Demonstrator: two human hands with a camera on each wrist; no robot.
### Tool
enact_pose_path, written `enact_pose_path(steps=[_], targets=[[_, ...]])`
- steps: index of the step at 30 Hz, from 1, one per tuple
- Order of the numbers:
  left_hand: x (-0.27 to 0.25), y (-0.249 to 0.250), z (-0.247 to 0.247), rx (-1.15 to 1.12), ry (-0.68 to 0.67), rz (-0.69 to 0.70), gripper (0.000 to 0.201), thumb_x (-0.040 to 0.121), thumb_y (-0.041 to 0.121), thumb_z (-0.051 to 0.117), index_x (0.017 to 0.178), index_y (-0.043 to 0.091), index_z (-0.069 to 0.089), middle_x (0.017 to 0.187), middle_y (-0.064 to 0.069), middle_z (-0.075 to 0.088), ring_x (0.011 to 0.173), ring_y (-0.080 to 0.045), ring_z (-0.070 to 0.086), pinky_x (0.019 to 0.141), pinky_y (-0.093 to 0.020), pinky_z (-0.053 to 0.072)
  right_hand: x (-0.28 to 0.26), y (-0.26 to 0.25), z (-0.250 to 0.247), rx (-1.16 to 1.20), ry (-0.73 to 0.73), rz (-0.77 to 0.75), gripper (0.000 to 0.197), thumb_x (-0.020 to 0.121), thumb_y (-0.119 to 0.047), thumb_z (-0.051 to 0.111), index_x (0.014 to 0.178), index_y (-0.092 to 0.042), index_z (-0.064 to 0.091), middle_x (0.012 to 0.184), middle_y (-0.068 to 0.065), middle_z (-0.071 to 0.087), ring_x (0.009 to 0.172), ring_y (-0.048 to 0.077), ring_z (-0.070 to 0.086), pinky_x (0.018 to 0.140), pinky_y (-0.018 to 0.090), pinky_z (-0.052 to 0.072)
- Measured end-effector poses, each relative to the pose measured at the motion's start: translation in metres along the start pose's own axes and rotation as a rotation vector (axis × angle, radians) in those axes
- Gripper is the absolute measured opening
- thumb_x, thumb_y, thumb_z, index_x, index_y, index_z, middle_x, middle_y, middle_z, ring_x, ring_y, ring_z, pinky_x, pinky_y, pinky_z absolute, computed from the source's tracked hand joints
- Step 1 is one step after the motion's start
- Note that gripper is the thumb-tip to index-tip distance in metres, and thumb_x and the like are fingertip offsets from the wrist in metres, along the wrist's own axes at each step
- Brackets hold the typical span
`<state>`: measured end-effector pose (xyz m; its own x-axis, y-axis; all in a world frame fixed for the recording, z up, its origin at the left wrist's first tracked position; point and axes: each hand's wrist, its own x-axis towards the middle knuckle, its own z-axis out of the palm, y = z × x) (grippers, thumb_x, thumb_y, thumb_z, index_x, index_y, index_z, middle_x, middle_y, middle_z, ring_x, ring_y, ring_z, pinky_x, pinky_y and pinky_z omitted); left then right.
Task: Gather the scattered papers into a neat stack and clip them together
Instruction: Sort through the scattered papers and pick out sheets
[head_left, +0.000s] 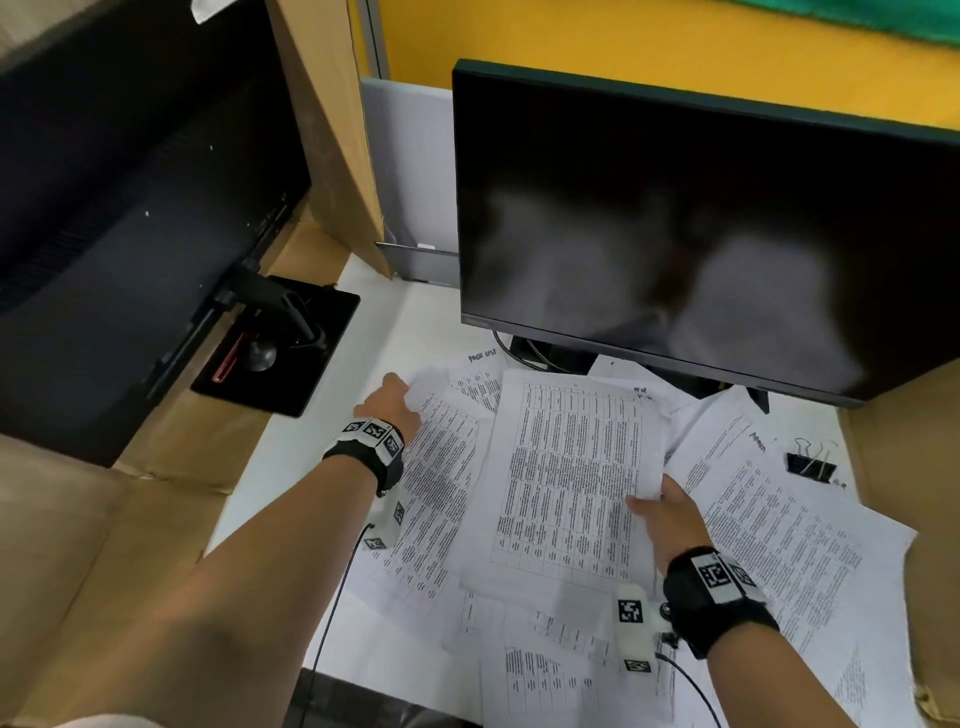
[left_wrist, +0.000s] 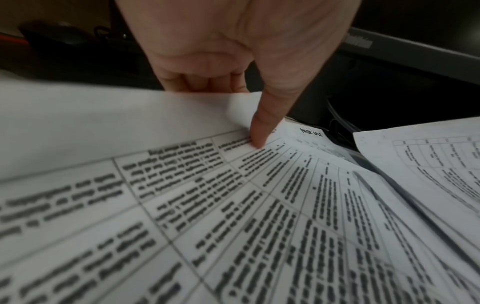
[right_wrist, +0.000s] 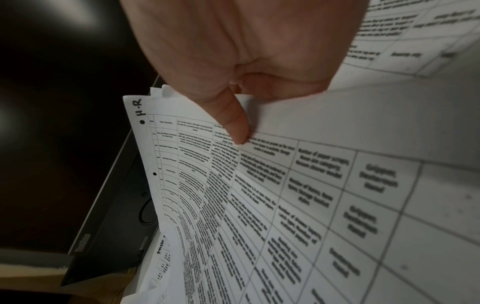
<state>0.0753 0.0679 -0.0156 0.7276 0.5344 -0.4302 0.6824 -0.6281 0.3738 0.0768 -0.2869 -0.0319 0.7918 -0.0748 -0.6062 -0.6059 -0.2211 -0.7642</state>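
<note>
A sheet (head_left: 441, 467) is pinched by the left hand (head_left: 387, 410), a sheaf (head_left: 566, 478) by the right hand (head_left: 670, 514). Both should be squared together before the clip (head_left: 811, 461) at the counter's right edge is fetched.

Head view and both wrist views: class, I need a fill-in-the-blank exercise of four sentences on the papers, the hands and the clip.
1. The right hand pinches a sheet marked with the letters ____.
2. The black binder clip lies on the ____ side of the desk.
3. The left hand holds a sheet with its ____ on top.
4. The papers lie in front of a dark ____.

Missing words: H-R; right; thumb; monitor
</note>
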Motion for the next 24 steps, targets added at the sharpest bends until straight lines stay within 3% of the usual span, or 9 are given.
enact_pose_path(steps=[4, 9, 12, 14, 16, 18, 21, 24], targets=[[-0.007, 0.003, -0.007, -0.076, 0.107, 0.115, 0.009, 0.091, 0.014, 0.05, 0.096, 0.018, 0.057, 0.097, -0.002, 0.064, 0.08, -0.023, 0.062, 0.065, -0.031, 0.051, -0.002, -0.001, -0.001, 0.002, -0.004, -0.005, 0.037, 0.087, 0.008, 0.057, 0.114, -0.016, 0.062, 0.113, 0.011, 0.068, 0.107, 0.031, 0.062, 0.101, 0.051, 0.044], [-0.014, 0.003, -0.022, -0.075, 0.143, 0.197, 0.014, 0.09, 0.018, 0.055, 0.078, 0.023, 0.054, 0.089, -0.002, 0.067, 0.07, -0.025, 0.064, 0.06, -0.031, 0.052, -0.005, -0.002, 0.0, -0.004, -0.004, -0.008, 0.036, 0.087, 0.008, 0.057, 0.116, -0.013, 0.062, 0.112, 0.012, 0.067, 0.108, 0.032, 0.061, 0.101, 0.051, 0.044], [-0.017, 0.004, -0.03, -0.06, 0.166, 0.209, 0.008, 0.091, 0.016, 0.053, 0.084, 0.018, 0.053, 0.085, -0.004, 0.063, 0.072, -0.027, 0.064, 0.062, -0.035, 0.054, -0.005, -0.002, 0.0, -0.011, 0.002, -0.007, 0.036, 0.087, 0.006, 0.058, 0.117, -0.014, 0.062, 0.113, 0.011, 0.067, 0.108, 0.031, 0.061, 0.102, 0.051, 0.044], [-0.018, 0.006, -0.034, -0.066, 0.169, 0.218, 0.003, 0.091, 0.015, 0.053, 0.092, 0.018, 0.054, 0.092, -0.005, 0.063, 0.074, -0.028, 0.062, 0.064, -0.035, 0.054, -0.006, -0.004, 0.0, -0.01, -0.002, -0.009, 0.036, 0.088, 0.006, 0.057, 0.117, -0.014, 0.062, 0.112, 0.01, 0.067, 0.107, 0.03, 0.061, 0.101, 0.048, 0.044], [-0.017, 0.006, -0.037, -0.114, 0.158, 0.199, 0.018, 0.091, 0.015, 0.057, 0.109, 0.016, 0.055, 0.103, -0.007, 0.061, 0.082, -0.027, 0.06, 0.071, -0.031, 0.05, -0.008, -0.005, 0.0, -0.016, -0.005, -0.014, 0.035, 0.088, 0.006, 0.057, 0.115, -0.014, 0.061, 0.11, 0.009, 0.067, 0.105, 0.029, 0.061, 0.099, 0.045, 0.045], [-0.017, 0.008, -0.043, -0.147, 0.149, 0.194, 0.024, 0.091, 0.015, 0.06, 0.114, 0.009, 0.058, 0.103, -0.007, 0.059, 0.092, -0.026, 0.059, 0.074, -0.027, 0.042, -0.01, -0.008, 0.0, -0.022, -0.004, -0.02, 0.033, 0.088, 0.007, 0.057, 0.111, -0.016, 0.061, 0.109, 0.009, 0.066, 0.103, 0.027, 0.06, 0.098, 0.041, 0.045], [-0.024, 0.01, -0.061, -0.12, 0.157, 0.272, 0.007, 0.088, 0.016, 0.063, 0.088, 0.009, 0.063, 0.08, -0.005, 0.059, 0.08, -0.027, 0.058, 0.066, -0.024, 0.038, -0.011, -0.011, -0.001, -0.013, -0.002, -0.025, 0.032, 0.087, 0.008, 0.057, 0.11, -0.014, 0.061, 0.106, 0.008, 0.065, 0.099, 0.025, 0.059, 0.093, 0.036, 0.044], [-0.038, 0.012, -0.086, -0.184, 0.148, 0.351, 0.011, 0.084, 0.018, 0.069, 0.075, 0.014, 0.064, 0.075, 0.001, 0.062, 0.069, -0.015, 0.055, 0.058, -0.021, 0.038, -0.011, -0.012, -0.002, -0.04, 0.002, -0.031, 0.031, 0.087, 0.006, 0.057, 0.105, -0.019, 0.061, 0.106, 0.007, 0.066, 0.101, 0.026, 0.06, 0.094, 0.037, 0.045]])
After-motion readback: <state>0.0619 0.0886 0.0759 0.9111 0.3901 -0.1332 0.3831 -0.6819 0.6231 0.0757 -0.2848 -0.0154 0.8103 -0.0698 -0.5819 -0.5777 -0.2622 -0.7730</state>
